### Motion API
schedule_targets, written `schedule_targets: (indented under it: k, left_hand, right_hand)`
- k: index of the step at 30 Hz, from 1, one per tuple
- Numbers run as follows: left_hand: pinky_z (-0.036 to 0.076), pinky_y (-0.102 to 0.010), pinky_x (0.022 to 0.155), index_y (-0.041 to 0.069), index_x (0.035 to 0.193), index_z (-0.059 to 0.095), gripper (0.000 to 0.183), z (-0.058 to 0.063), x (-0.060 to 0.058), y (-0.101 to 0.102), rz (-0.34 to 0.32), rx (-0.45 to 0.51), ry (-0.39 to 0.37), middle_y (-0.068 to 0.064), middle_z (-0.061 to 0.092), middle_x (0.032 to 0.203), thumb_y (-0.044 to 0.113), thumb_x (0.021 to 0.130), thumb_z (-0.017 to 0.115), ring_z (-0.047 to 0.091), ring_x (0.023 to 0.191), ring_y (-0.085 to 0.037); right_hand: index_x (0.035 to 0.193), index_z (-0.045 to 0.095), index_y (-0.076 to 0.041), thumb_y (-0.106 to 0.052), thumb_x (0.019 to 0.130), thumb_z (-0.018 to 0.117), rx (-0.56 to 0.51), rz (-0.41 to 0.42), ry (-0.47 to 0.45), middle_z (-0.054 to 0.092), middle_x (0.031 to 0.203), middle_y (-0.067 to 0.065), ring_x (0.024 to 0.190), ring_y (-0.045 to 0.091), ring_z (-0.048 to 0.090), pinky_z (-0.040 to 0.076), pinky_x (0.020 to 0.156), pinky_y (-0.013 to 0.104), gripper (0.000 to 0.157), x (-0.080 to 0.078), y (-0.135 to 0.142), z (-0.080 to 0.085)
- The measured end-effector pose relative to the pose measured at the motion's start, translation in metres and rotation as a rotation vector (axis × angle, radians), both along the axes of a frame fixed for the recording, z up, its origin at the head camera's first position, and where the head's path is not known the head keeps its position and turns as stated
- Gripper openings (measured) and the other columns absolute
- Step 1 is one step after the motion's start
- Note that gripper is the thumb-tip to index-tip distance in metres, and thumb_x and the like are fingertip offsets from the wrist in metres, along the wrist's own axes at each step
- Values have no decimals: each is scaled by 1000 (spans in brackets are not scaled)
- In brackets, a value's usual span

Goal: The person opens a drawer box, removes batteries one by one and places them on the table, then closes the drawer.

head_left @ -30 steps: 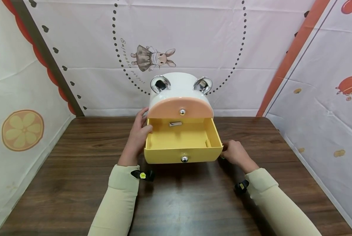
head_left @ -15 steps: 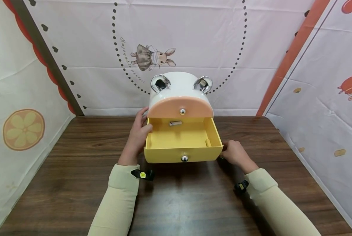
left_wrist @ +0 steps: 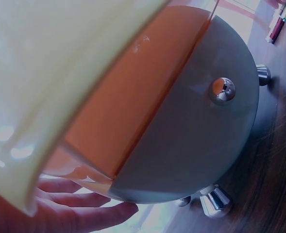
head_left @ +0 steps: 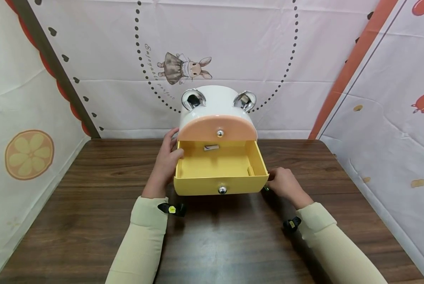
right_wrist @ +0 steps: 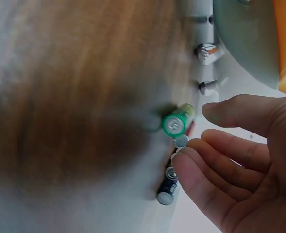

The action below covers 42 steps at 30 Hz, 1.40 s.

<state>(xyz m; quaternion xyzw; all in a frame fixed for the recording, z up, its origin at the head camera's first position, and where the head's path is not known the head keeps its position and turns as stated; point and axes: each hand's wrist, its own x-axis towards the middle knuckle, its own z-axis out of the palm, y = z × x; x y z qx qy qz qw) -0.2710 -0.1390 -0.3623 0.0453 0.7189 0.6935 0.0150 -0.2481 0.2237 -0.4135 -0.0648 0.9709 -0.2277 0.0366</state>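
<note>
A small white drawer cabinet (head_left: 215, 100) with two chrome ears stands at the table's far side. Its peach upper drawer (head_left: 201, 129) is closed, while the yellow drawer (head_left: 215, 161) below is pulled out. My left hand (head_left: 163, 163) grips the cabinet's left side, its thumb over the yellow drawer's side wall and its fingers stretched along the outside. Low at the right side, my right hand (head_left: 284, 183) reaches with loosely curved fingers, thumb and forefinger apart. Close before its fingertips lie a green-ended battery (right_wrist: 176, 124) and a dark battery (right_wrist: 167, 189).
A grey lower drawer front (left_wrist: 196, 116) with a chrome knob (left_wrist: 222, 91) sits under the yellow drawer. Chrome feet (left_wrist: 215, 200) lift the cabinet off the wooden table (head_left: 212, 240). A small pale tag (head_left: 211, 148) is at the yellow drawer's back. Printed cloth (head_left: 119, 102) hangs behind.
The right hand has shifted very slightly, and a green battery end shows more plainly by its fingertips. The left hand, cabinet and pulled-out drawer stay as they were.
</note>
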Motion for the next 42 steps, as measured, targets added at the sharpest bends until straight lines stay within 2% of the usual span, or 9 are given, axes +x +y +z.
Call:
schedule_targets:
  k: [6, 11, 16, 30, 38, 42]
  left_hand:
    - [39, -57, 104, 32, 151, 25, 81, -1, 0, 0, -2, 2, -1, -8, 25, 159, 1, 78, 45, 40, 136, -30]
    - [38, -57, 104, 31, 151, 24, 81, -1, 0, 0, -6, 10, -9, -7, 26, 159, 1, 78, 45, 40, 136, -29]
    - [39, -57, 104, 31, 151, 25, 81, 0, 1, 1, 0, 5, -7, -7, 26, 158, 2, 78, 46, 40, 136, -30]
    - [39, -55, 103, 33, 150, 26, 81, -2, -2, 0, 4, 1, -17, -6, 27, 159, 2, 78, 46, 40, 136, -29]
    - [39, -55, 103, 32, 150, 25, 81, -3, -3, 0, 3, -2, -8, -8, 26, 158, 2, 79, 46, 39, 137, -30]
    - [39, -55, 103, 32, 150, 26, 80, -2, -2, 0, 3, -1, -9, -8, 26, 158, 2, 79, 46, 39, 137, -30]
  right_hand:
    - [107, 72, -6, -22, 85, 69, -26, -38, -14, 73, 98, 10, 86, 22, 66, 55, 75, 41, 27, 4, 1, 10]
    - [108, 72, -3, -22, 87, 68, -23, -31, 17, 72, 98, 12, 84, 23, 66, 55, 73, 41, 28, 7, 0, 24]
    - [112, 70, -3, -24, 90, 66, -37, -30, 58, 72, 99, 13, 83, 22, 66, 54, 68, 38, 31, 11, -3, 42]
    - [115, 68, -9, -28, 90, 66, -77, -31, 198, 71, 103, 10, 90, 25, 66, 54, 75, 42, 31, 30, -20, 104]
    - [112, 71, -8, -23, 89, 69, -115, 37, 328, 73, 99, 9, 88, 23, 69, 55, 76, 43, 27, 37, -38, 127]
    - [109, 72, -9, -19, 88, 69, -147, 100, 320, 73, 97, 7, 86, 20, 69, 56, 76, 40, 23, 38, -50, 132]
